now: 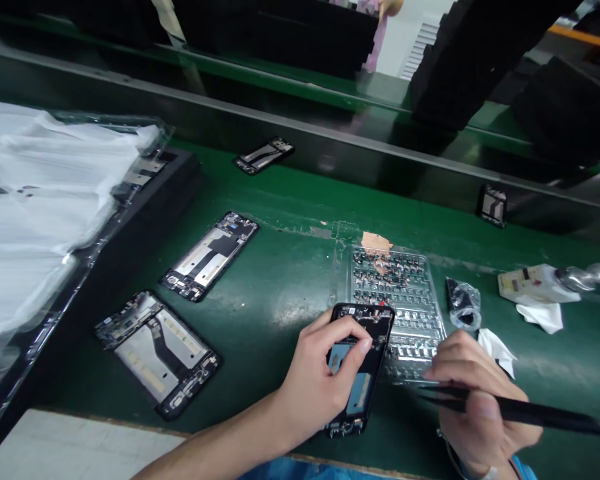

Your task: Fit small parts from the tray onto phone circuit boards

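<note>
My left hand (320,373) is over an opened phone body (375,373), with thumb and forefinger pinched together above its inner face. Whatever may be between these fingertips is too small to make out, and the hand covers part of the phone. That phone overlaps the lower left of a clear plastic tray (415,320) with rows of small parts. In my right hand (480,400) are black tweezers (540,413), held between thumb and fingers. Their tips point left, near the tray's lower edge and apart from the phone.
Several more phone bodies lie on the green table (280,267), among them a near-left one (160,353) and a middle one (210,257). A black crate (165,207) with white sheeting (40,220) stands left. A bottle (535,283) and a small plastic bag (464,303) are right.
</note>
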Motion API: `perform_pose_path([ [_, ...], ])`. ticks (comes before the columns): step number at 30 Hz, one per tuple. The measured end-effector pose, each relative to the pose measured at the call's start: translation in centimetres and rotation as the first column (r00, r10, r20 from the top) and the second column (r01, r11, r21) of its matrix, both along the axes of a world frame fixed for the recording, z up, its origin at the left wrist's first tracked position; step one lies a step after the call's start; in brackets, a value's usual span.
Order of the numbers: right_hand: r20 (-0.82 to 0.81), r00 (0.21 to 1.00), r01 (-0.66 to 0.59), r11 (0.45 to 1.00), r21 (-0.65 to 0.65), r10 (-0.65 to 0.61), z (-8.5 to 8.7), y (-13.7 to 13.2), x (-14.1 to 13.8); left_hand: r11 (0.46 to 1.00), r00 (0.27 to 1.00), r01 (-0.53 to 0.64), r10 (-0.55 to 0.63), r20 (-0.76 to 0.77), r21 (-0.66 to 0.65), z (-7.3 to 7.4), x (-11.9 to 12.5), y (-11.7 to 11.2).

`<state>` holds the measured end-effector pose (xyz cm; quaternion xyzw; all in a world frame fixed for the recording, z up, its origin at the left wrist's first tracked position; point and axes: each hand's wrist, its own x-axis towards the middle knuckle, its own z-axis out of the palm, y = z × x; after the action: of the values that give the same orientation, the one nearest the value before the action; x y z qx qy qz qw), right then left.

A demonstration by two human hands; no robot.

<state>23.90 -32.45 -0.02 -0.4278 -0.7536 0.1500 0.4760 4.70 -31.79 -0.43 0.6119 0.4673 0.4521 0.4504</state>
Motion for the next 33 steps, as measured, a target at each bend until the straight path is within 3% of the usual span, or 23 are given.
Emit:
perform_pose_path([
  [3,-0.121,0.985,-0.119,0.993,0.012,0.12,0.0,-0.1,-0.1,0.999,1.0,-0.018,0.018,-0.017,0.031,0.0,0.0,-0.1],
  [6,-0.014,0.988,-0.156,0.988,0.023,0.156,0.6,-0.1,-0.8,0.999,1.0,-0.014,0.015,-0.021,0.042,0.1,0.1,0.0],
  [10,0.194,0.976,-0.114,0.99,0.081,0.097,1.8,-0.2,-1.5,0.999,1.0,-0.004,0.005,-0.02,0.039,0.0,0.2,0.2],
  [14,0.343,0.939,-0.065,0.996,0.068,0.037,1.9,-0.6,-1.4,0.999,1.0,0.013,-0.012,-0.015,0.033,0.0,0.2,0.0],
  [33,0.393,0.919,-0.065,0.993,0.099,0.021,1.8,-0.3,-1.9,1.0,1.0,0.014,-0.014,-0.025,0.024,0.1,0.2,-0.1],
])
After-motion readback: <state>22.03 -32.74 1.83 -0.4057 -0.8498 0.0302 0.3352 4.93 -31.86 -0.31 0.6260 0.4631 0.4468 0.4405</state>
